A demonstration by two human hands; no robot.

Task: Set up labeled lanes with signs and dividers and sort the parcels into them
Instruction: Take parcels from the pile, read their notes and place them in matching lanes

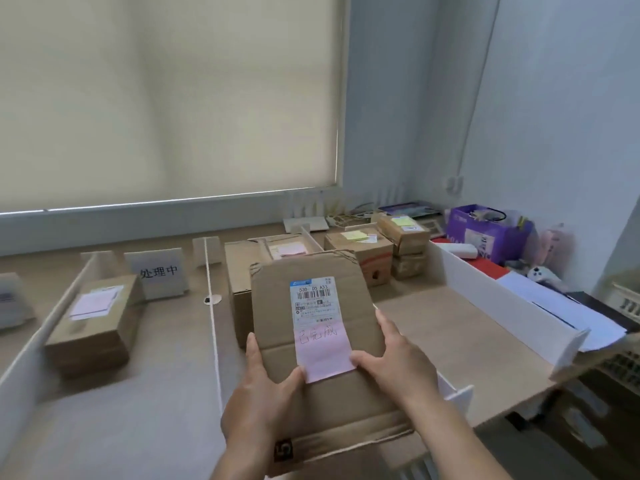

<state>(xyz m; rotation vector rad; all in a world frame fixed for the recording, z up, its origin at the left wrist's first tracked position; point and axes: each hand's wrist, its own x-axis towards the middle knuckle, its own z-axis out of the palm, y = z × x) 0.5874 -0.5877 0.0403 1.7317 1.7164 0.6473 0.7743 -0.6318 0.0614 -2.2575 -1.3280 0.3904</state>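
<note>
I hold a flat brown cardboard parcel above the table, gripped by both hands. It carries a white barcode label and a pink handwritten note. My left hand clasps its near left edge and my right hand its right edge, thumb on the note. A white sign with black characters stands at the back of the middle-left lane. White dividers split the table into lanes. Other parcels lie in the lanes: one with a pink note, a larger box behind the held one.
Further boxes with yellow notes are stacked at the back right. A purple bag, white papers and clutter lie right of the last divider. The table's near right edge drops to the floor. Another sign stands far left.
</note>
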